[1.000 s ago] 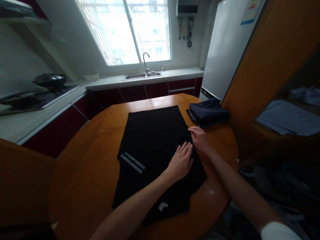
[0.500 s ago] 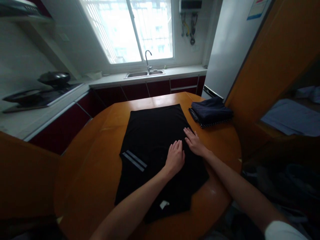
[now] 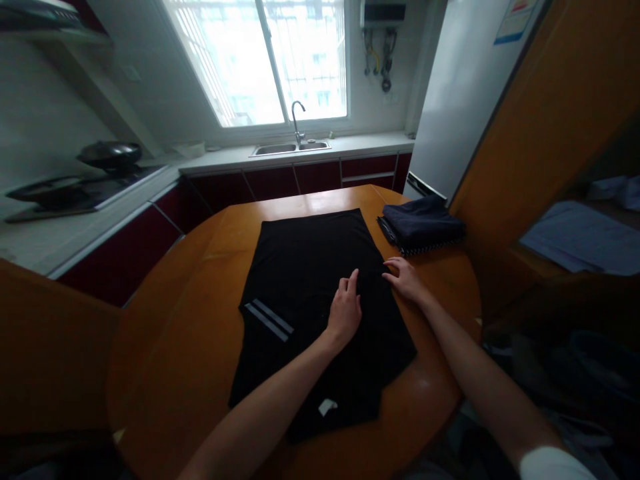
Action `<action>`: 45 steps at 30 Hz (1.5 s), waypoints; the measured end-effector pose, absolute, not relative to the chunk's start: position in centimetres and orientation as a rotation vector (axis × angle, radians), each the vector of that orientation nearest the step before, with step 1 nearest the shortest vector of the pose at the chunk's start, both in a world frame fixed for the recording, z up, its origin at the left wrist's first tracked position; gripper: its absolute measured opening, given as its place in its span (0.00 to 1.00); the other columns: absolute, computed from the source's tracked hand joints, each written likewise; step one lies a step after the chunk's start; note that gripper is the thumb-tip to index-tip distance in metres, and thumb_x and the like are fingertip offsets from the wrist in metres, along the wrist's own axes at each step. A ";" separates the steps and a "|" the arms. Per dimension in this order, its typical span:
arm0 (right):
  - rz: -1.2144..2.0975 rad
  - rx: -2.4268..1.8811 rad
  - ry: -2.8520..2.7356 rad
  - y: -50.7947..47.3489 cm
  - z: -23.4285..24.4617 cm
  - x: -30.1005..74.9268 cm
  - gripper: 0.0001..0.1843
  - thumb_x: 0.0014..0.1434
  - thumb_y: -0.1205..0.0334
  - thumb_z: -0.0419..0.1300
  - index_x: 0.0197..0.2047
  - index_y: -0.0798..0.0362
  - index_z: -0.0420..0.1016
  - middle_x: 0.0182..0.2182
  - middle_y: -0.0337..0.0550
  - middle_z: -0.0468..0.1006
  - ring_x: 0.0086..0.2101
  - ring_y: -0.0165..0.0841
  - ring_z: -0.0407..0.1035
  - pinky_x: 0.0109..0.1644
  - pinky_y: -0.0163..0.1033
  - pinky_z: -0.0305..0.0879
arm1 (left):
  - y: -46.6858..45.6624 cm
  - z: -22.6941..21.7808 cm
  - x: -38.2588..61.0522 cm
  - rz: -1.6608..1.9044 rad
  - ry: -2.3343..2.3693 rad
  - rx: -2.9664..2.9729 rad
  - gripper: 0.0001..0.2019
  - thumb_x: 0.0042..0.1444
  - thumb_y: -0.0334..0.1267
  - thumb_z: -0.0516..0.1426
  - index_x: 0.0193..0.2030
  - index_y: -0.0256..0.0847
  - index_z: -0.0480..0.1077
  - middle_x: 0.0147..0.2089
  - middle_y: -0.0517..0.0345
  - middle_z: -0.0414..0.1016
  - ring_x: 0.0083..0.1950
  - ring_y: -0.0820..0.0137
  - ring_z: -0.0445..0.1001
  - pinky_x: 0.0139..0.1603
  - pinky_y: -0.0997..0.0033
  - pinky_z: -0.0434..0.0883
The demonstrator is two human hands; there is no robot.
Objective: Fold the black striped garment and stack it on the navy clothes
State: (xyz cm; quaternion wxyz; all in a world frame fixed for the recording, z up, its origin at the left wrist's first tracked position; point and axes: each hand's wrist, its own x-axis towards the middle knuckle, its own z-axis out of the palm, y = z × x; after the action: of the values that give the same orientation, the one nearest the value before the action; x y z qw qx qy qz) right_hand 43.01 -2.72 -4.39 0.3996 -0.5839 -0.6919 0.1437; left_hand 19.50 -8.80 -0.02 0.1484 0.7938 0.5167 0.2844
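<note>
Black garment [image 3: 310,253], qty. 1 — spread flat on wooden table [image 3: 170,320], approx. centre. L to R, we list: grey stripes [image 3: 269,321], two, slanted; white label [image 3: 327,407], near end; left hand [image 3: 345,310] over the cloth, one finger out, rest curled, gripping nothing we can see; right hand [image 3: 404,279], apart from the other, fingertips at garment's R edge — pinching or resting, we can't tell; folded clothes [image 3: 423,223], stacked beyond. Status, our est.: flattening mostly done; not yet a compact bundle; any folds too dark to read.
</note>
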 end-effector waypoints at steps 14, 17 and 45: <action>0.213 -1.487 -1.706 -3.2 -3.6 41.1 0.19 0.67 0.61 0.49 0.53 0.53 0.77 0.55 0.53 0.75 0.57 0.41 0.67 0.65 0.49 0.60 | -9.6 -0.4 19.9 0.582 1.068 2.777 0.21 0.69 0.35 0.47 0.68 0.39 0.62 0.70 0.49 0.62 0.72 0.61 0.56 0.72 0.52 0.54; 0.270 -1.521 -1.905 -3.6 -3.5 39.8 0.22 0.67 0.62 0.47 0.59 0.51 0.73 0.63 0.50 0.69 0.65 0.40 0.58 0.69 0.54 0.52 | -10.2 -1.1 20.0 0.394 1.094 2.829 0.28 0.70 0.47 0.46 0.71 0.33 0.56 0.74 0.44 0.54 0.76 0.54 0.46 0.73 0.42 0.48; 0.237 -1.585 -1.790 -3.1 -4.3 42.2 0.27 0.61 0.49 0.59 0.60 0.50 0.73 0.62 0.53 0.70 0.64 0.48 0.59 0.67 0.60 0.52 | -10.4 -1.2 20.0 0.331 1.197 2.771 0.31 0.69 0.51 0.46 0.72 0.35 0.55 0.76 0.46 0.49 0.77 0.56 0.43 0.73 0.45 0.48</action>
State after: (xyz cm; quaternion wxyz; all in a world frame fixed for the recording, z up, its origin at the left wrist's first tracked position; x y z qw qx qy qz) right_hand 42.17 -3.07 -4.33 0.3611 -0.6152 -0.6947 0.0919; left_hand 19.97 -10.41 -1.19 0.0525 0.9113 0.3936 0.1087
